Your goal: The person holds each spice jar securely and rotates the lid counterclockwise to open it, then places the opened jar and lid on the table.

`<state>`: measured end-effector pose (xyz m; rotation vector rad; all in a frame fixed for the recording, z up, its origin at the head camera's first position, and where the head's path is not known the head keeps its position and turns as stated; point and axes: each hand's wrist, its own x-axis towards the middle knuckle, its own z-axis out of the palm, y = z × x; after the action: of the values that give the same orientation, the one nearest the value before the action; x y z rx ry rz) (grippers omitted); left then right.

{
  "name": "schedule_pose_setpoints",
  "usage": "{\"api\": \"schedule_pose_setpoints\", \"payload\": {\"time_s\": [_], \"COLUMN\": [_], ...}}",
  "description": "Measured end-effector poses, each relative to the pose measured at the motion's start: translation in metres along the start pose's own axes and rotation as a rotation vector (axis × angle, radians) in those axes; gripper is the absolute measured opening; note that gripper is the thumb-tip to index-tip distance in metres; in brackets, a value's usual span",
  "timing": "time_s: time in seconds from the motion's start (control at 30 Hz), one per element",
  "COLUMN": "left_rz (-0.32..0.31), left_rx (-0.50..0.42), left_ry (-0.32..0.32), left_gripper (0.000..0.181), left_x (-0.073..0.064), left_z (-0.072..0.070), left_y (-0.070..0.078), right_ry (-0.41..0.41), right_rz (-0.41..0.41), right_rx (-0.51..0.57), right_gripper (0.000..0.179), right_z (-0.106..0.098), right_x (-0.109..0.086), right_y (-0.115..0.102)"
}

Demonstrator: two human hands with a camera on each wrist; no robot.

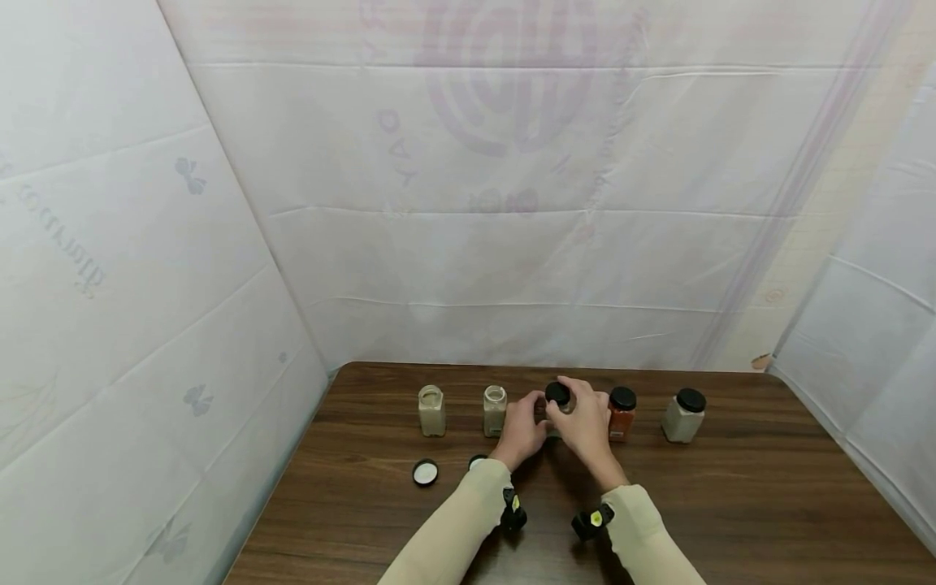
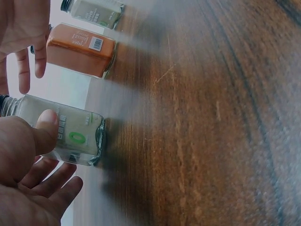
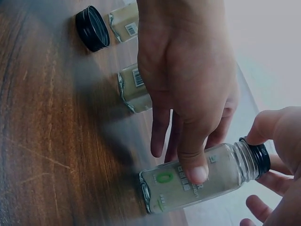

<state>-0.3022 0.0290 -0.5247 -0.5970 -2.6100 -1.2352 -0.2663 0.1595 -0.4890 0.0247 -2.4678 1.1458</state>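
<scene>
My left hand [image 1: 522,431] grips a square glass jar [image 3: 220,173] of pale powder, its thumb across the printed label with a green mark. At the top of that jar, my right hand [image 1: 585,421] pinches the black lid [image 3: 259,159] between thumb and fingers. Clear glass threads show below the lid's edge in the right wrist view. The jar's base is close to the tabletop [image 2: 188,141]. From the head view, my hands cover most of the jar.
Two lidless jars of pale powder [image 1: 432,413] [image 1: 494,410] stand at left, with black lids [image 1: 425,473] [image 1: 477,461] in front, white insides showing. To the right stand a lidded jar of orange-red powder [image 1: 621,414] and a lidded pale one [image 1: 683,416]. White sheeting [image 1: 468,260] surrounds the table.
</scene>
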Motion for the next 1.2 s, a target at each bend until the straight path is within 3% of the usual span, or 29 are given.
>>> {"api": "schedule_pose_setpoints", "payload": {"time_s": [0.6,1.03,1.2], "left_rz": [0.01,-0.032,-0.007], "left_rx": [0.02,-0.054,-0.064], "left_ry": [0.004,-0.03,-0.03], "left_gripper": [0.031,0.033,0.031], "left_x": [-0.001,-0.003,-0.004], "left_z": [-0.001,-0.001,-0.002], "left_y": [0.002,0.002,0.001], "right_ry": [0.022,0.031,-0.001], "right_rz": [-0.042,-0.091,-0.109], "right_rx": [-0.023,-0.053,-0.068], "right_gripper": [0.048,0.054,0.054], "right_z": [-0.004,-0.013,-0.014], "right_x": [-0.001,0.001,0.0], "right_y": [0.001,0.0,0.003]}}
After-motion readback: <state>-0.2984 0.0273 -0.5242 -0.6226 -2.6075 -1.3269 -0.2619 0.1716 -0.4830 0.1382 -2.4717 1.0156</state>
